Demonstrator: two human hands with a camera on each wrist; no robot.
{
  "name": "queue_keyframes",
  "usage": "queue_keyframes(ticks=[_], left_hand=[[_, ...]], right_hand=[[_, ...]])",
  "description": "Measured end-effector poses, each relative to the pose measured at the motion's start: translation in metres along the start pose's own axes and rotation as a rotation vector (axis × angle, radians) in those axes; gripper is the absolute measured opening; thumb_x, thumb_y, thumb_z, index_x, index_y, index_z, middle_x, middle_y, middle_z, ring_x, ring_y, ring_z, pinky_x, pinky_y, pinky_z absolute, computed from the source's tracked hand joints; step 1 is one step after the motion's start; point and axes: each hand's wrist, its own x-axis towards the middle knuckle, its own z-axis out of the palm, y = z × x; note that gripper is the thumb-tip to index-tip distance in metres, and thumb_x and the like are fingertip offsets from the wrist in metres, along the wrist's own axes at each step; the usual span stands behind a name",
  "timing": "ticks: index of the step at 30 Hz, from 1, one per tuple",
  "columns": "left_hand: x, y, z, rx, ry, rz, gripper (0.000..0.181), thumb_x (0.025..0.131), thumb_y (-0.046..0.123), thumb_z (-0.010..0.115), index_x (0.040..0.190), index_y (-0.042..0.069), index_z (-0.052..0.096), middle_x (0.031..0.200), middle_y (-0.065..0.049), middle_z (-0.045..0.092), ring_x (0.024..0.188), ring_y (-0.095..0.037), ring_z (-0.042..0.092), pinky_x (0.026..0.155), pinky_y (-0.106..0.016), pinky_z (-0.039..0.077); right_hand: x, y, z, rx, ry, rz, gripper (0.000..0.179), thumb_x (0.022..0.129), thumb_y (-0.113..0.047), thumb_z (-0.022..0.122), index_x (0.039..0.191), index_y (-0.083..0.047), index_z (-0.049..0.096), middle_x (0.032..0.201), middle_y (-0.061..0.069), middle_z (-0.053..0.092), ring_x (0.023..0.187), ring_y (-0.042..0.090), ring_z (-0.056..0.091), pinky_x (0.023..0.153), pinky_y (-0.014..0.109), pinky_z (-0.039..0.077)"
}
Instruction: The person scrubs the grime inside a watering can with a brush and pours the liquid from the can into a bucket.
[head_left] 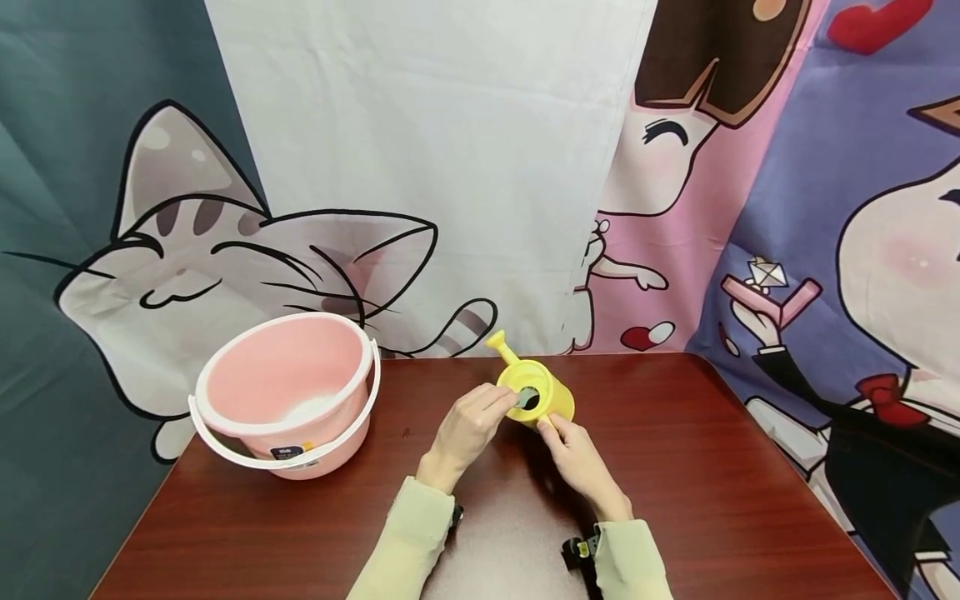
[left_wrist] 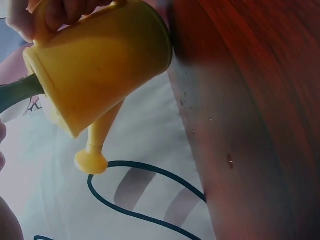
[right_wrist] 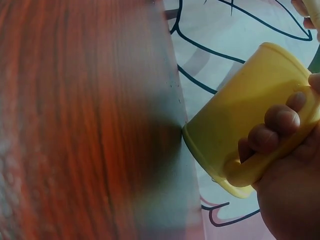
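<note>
A yellow watering can (head_left: 561,398) is tilted over the table, its open top facing the left hand and its spout (head_left: 510,353) pointing away toward the back. My right hand (head_left: 577,458) grips the can's handle, with fingers curled round it in the right wrist view (right_wrist: 277,125). With its fingertips my left hand (head_left: 468,429) pinches a grey-green strip (left_wrist: 20,94) that runs into the can's opening. The strip's inner end is hidden inside the can, and I cannot tell what kind of thing it is. The can's base edge overlaps the table edge in both wrist views.
A pink bucket (head_left: 288,375) with a white rim and handle stands at the left on the brown table (head_left: 712,483). Cloth printed with cartoon figures (head_left: 450,167) hangs right behind the table's back edge. Small drops (left_wrist: 230,161) lie on the tabletop.
</note>
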Motion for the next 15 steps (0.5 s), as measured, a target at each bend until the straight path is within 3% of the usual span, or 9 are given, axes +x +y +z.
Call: queue_keyframes(ticks=[6, 15], left_hand=[[-0.006, -0.003, 0.006, 0.007, 0.0, -0.005, 0.017, 0.096, -0.003, 0.054, 0.095, 0.005, 0.069, 0.095, -0.003, 0.065, 0.083, -0.015, 0.06, 0.076, -0.022, 0.049], [-0.011, -0.004, 0.016, -0.047, -0.031, -0.047, 0.013, 0.094, 0.0, 0.059, 0.098, 0.005, 0.07, 0.098, -0.002, 0.066, 0.088, -0.015, 0.061, 0.083, -0.022, 0.049]], right_hand=[[-0.001, -0.002, 0.003, -0.03, -0.004, -0.044, 0.031, 0.101, -0.02, 0.055, 0.071, -0.02, 0.046, 0.064, -0.013, 0.032, 0.059, 0.006, 0.038, 0.055, 0.025, 0.035], [-0.001, -0.002, 0.004, -0.03, -0.016, -0.091, 0.031, 0.099, -0.015, 0.057, 0.071, -0.02, 0.045, 0.064, -0.014, 0.032, 0.059, 0.004, 0.037, 0.054, 0.024, 0.035]])
